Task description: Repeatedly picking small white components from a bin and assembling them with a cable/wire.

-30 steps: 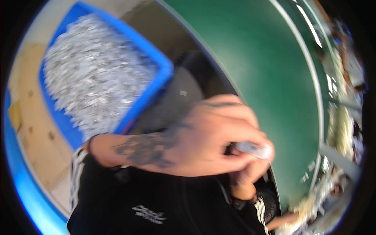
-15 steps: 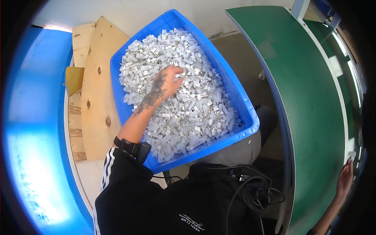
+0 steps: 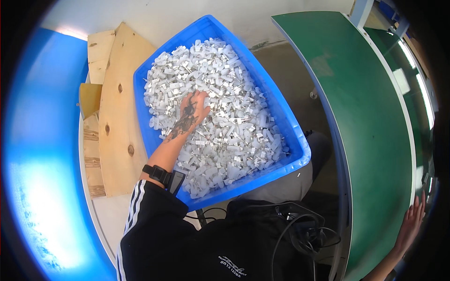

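My left hand (image 3: 195, 105) is down on a heap of small white plastic parts with metal pins (image 3: 229, 136) in a large blue bin (image 3: 295, 140). Its fingers curl into the heap, tips hidden, so what they hold cannot be made out. At the far right, my right hand (image 3: 411, 220) lies by the outer edge of a green-topped table (image 3: 375, 117), fingers stretched out. A small whitish piece (image 3: 426, 178) shows just beyond those fingertips, on the dark glossy surface there.
Left of the bin stand plywood boards (image 3: 124, 112) and a bright blue panel (image 3: 47, 140). Between bin and table is a gap with my grey trouser leg (image 3: 290, 185). Looped black cables (image 3: 309, 236) hang at my front. A pale wall (image 3: 253, 21) rises behind the bin.
My left hand has come slightly nearer, its fingers now curled lower into the parts. My right hand has moved back a little from the whitish piece its fingertips touched, and its fingers have straightened.
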`<state>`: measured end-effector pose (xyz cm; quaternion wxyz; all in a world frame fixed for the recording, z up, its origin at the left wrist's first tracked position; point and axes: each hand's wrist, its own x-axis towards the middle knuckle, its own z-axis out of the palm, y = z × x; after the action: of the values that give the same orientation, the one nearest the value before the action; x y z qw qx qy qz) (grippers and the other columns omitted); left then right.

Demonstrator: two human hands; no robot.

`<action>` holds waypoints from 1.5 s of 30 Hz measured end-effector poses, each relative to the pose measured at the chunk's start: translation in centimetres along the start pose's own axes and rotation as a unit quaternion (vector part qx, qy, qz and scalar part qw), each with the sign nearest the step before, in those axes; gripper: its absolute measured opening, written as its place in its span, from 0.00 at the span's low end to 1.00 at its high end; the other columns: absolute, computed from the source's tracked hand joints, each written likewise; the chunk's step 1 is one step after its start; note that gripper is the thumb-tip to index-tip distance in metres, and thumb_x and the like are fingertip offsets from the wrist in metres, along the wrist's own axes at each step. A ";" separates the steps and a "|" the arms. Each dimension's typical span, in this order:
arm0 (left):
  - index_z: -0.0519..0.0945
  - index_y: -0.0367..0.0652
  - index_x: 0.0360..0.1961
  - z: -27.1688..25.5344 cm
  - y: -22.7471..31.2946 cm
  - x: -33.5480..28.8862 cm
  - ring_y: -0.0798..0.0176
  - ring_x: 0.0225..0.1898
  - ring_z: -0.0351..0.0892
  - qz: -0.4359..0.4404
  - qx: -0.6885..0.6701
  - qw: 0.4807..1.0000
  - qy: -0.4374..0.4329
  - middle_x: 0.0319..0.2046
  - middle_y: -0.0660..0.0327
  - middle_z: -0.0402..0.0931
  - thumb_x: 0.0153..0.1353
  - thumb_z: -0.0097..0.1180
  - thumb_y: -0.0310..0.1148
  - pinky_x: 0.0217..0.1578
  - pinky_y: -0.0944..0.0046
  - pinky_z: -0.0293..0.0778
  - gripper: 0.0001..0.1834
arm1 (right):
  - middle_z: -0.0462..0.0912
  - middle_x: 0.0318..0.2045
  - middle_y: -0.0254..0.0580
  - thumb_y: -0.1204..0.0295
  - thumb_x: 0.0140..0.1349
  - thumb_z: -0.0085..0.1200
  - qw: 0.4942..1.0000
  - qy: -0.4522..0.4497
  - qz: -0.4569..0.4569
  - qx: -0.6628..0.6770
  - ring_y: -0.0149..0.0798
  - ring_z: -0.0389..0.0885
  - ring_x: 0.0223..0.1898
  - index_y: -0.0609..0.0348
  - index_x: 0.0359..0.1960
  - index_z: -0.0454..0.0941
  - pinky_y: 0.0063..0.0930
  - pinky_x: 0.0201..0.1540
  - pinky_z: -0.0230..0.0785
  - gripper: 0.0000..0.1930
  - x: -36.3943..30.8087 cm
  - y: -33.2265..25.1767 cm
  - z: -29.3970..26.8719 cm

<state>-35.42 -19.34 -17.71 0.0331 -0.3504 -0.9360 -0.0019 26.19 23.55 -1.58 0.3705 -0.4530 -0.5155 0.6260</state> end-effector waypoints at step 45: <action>0.71 0.31 0.44 -17.8 26.4 -12.1 0.62 0.40 0.79 0.228 -0.768 0.569 -0.186 0.39 0.50 0.76 0.47 0.69 0.21 0.37 0.66 0.79 0.24 | 0.80 0.27 0.40 0.80 0.39 0.68 0.875 -0.099 -0.449 -0.149 0.36 0.79 0.23 0.65 0.34 0.81 0.24 0.23 0.71 0.16 -15.5 6.3 24.7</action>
<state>-7.97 -7.81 -1.28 -0.4236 -0.4382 -0.4580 -0.6471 7.65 0.22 -3.47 0.4872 -0.1582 -0.7844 0.3496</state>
